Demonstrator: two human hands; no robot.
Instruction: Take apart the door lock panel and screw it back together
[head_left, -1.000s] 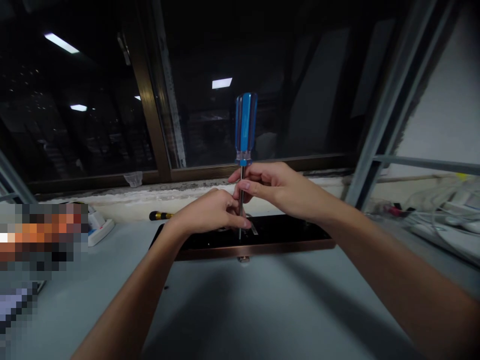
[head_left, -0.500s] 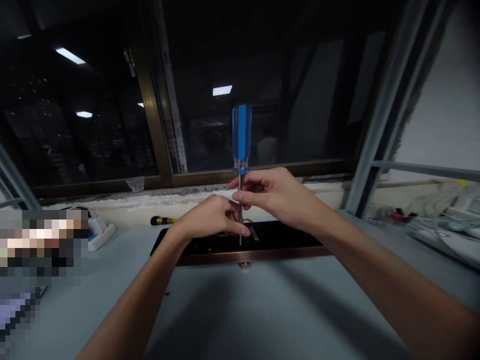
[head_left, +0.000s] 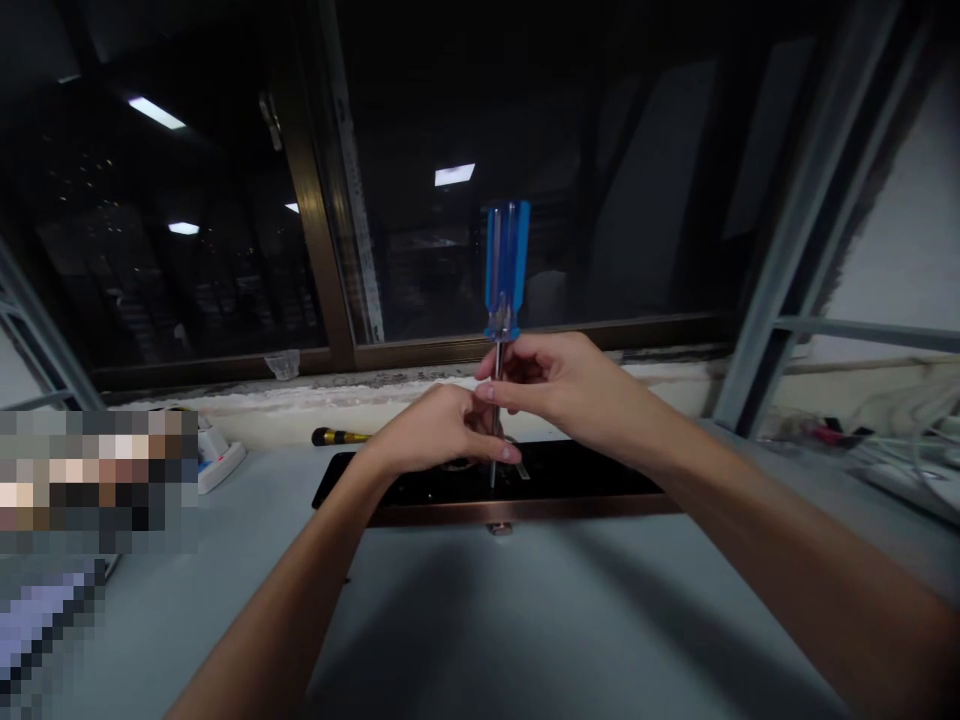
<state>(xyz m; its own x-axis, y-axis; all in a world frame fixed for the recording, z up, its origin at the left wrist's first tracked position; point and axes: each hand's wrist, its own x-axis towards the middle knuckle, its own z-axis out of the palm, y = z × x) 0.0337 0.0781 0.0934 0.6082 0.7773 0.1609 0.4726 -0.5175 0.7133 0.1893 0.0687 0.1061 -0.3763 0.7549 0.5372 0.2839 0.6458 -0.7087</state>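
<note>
A screwdriver [head_left: 507,262] with a clear and blue handle stands nearly upright in the middle of the head view, leaning slightly right at the top. My right hand [head_left: 561,378] pinches its metal shaft just below the handle. Lower down, the fingers of my left hand [head_left: 439,432] close round the shaft near its tip. Beneath both hands lies a long black panel [head_left: 592,478] with a copper-coloured front edge. The tip meets or hovers just over the panel; I cannot tell which. A small metallic piece [head_left: 499,528] sits at the panel's front edge.
A yellow and black tool [head_left: 339,437] lies behind the panel's left end. To the left is a white power strip [head_left: 223,466] beside a blurred-out area. Cables [head_left: 892,440] clutter the right side. A clear plastic cup [head_left: 283,364] rests on the window sill.
The screwdriver's handle has turned about its axis and now tilts a little to the right. The whole view has shifted slightly, and both hands keep their grip on the shaft.
</note>
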